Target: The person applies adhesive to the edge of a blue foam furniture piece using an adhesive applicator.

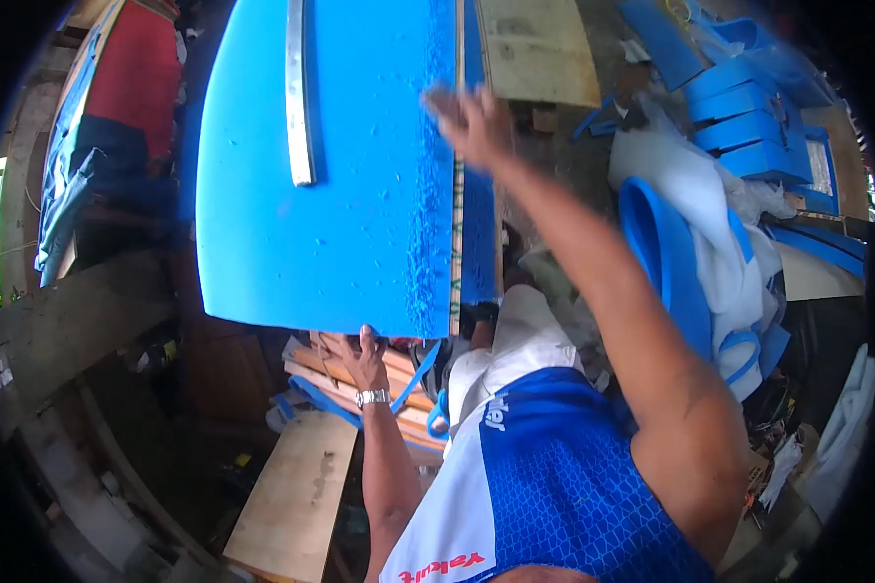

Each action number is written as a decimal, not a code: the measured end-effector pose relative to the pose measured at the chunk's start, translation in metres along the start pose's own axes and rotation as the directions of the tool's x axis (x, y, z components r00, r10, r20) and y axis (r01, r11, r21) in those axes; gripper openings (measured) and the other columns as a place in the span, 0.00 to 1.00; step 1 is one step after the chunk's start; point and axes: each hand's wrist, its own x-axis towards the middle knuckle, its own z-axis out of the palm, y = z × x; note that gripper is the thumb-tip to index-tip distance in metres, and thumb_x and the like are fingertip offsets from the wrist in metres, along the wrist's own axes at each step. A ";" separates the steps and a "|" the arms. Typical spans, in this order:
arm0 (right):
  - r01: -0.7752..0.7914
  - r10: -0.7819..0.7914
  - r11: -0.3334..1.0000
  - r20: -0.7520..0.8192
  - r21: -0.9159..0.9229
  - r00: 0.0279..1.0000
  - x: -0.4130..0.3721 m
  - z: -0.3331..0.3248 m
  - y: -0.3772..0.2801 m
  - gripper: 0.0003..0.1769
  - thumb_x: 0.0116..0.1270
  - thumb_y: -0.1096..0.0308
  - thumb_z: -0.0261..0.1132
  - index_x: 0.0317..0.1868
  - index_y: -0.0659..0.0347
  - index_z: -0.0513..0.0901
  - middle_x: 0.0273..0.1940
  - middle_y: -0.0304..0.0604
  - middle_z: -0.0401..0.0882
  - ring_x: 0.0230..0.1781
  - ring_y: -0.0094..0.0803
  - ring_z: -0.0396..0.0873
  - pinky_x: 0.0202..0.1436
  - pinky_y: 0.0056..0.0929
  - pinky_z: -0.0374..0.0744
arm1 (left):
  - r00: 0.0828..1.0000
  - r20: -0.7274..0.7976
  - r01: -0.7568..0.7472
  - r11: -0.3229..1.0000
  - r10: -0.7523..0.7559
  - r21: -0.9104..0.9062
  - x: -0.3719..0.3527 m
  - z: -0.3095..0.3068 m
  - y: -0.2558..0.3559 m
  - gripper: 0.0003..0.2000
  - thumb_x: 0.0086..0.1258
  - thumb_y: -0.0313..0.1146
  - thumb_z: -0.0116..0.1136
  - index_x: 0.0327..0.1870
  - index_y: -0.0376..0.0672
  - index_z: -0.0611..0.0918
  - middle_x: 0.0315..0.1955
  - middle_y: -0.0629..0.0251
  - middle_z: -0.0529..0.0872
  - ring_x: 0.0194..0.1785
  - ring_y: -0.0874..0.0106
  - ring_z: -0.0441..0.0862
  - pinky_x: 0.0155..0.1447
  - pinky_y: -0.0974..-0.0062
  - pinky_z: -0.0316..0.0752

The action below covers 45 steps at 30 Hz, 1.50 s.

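A large blue foam sheet (350,223) lies in front of me, with a metal bar (299,97) resting on its upper part. Small blue shavings (422,233) are heaped along its right side, beside a marked edge strip (457,243). My left hand (360,361), with a watch on the wrist, grips the near edge of the sheet, thumb on top and fingers partly hidden below. Over the right edge, near the top, is my right hand (472,126), blurred, with its fingers bent around a small brownish block (442,100).
Blue foam blocks (749,131) and white wrapping (700,194) are piled at the right. A plywood board (297,496) lies at the lower left, near wooden slats (399,374). Red and dark fabric (136,87) covers something at the upper left.
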 end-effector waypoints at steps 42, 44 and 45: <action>0.411 -0.424 0.903 0.108 0.128 0.899 -0.148 -0.095 -0.095 0.29 0.59 0.59 0.74 0.58 0.64 0.80 0.51 0.51 0.74 0.50 0.48 0.75 0.57 0.48 0.76 | 0.999 -0.040 -0.023 0.997 0.020 -0.075 0.004 -0.002 -0.007 0.23 0.72 0.45 0.66 0.56 0.38 0.72 0.42 0.61 0.81 0.40 0.72 0.81 0.39 0.74 0.81; 0.141 -0.161 0.982 0.175 0.123 0.971 -0.121 -0.058 -0.077 0.29 0.59 0.57 0.74 0.58 0.64 0.80 0.51 0.51 0.74 0.50 0.50 0.74 0.54 0.49 0.76 | 0.976 0.008 -0.211 0.934 0.218 0.288 0.006 -0.010 -0.023 0.23 0.72 0.44 0.66 0.56 0.38 0.72 0.42 0.61 0.81 0.41 0.72 0.81 0.40 0.74 0.83; 0.130 -0.157 0.982 0.212 0.136 0.965 -0.129 -0.061 -0.081 0.30 0.59 0.57 0.74 0.58 0.64 0.80 0.51 0.51 0.74 0.50 0.50 0.74 0.54 0.49 0.76 | 0.971 0.015 -0.230 0.915 0.239 0.332 0.003 -0.007 -0.016 0.23 0.72 0.44 0.66 0.56 0.38 0.72 0.42 0.61 0.81 0.41 0.72 0.81 0.40 0.75 0.83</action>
